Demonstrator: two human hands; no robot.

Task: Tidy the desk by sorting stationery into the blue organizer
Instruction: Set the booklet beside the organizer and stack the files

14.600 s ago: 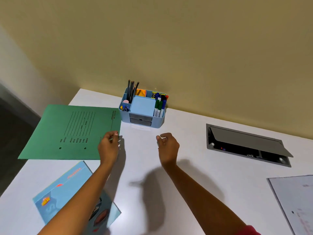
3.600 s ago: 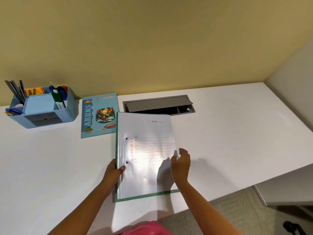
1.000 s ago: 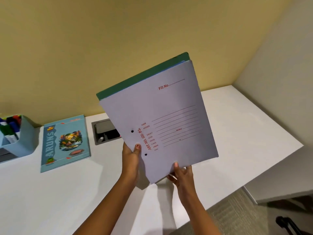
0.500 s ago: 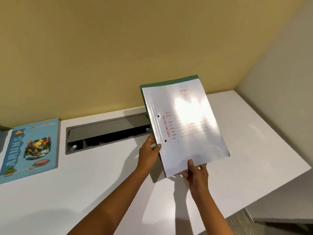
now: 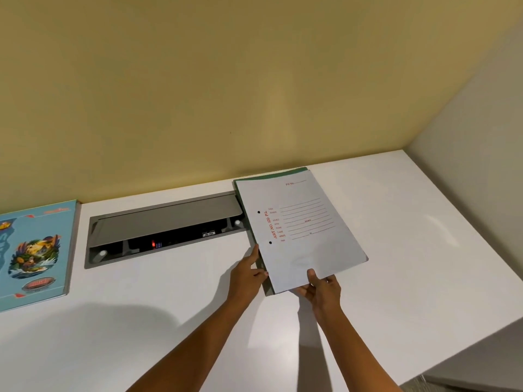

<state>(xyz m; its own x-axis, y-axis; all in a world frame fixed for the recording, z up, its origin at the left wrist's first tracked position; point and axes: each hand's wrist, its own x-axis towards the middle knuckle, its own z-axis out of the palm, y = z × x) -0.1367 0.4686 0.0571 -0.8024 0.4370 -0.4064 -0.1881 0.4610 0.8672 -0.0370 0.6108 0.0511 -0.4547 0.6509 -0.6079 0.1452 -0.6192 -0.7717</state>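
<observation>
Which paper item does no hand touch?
The blue notebook, alone at far left; left hand and right hand hold the stacked white folder and green folder.

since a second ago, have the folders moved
Yes. The folders have come down from in front of the wall to lie low by the right end of the cable hatch.

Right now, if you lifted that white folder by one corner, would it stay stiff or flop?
Probably flops a little: the white folder looks like thin card, and its far edge bows slightly. Likely light, being so thin. It may also slide: the green folder beneath sits offset, showing along its left edge.
</observation>
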